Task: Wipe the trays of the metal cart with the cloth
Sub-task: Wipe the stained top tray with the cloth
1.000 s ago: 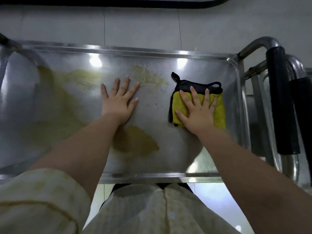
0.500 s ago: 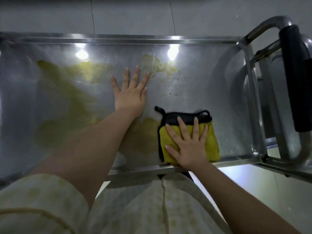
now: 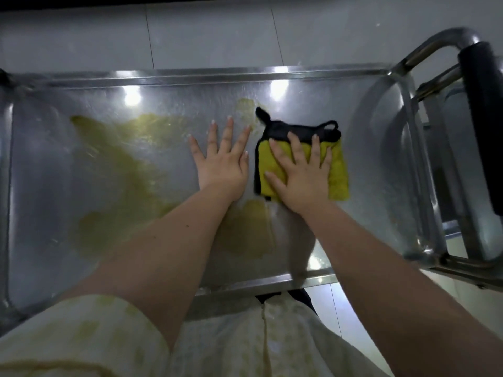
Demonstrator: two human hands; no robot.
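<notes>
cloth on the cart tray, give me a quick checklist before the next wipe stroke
1. Cloth flat under right hand: ok, straight fingers spread on it.
2. Path leftward free: not ok, left hand rests flat on the tray right beside the cloth.
3. Tray wiped: not ok, a large yellow smear covers the left part and a patch lies near the front rim.
4. Right end of tray: ok, no smear shows.
5. Cloth underside clean: cannot tell, hidden.
</notes>
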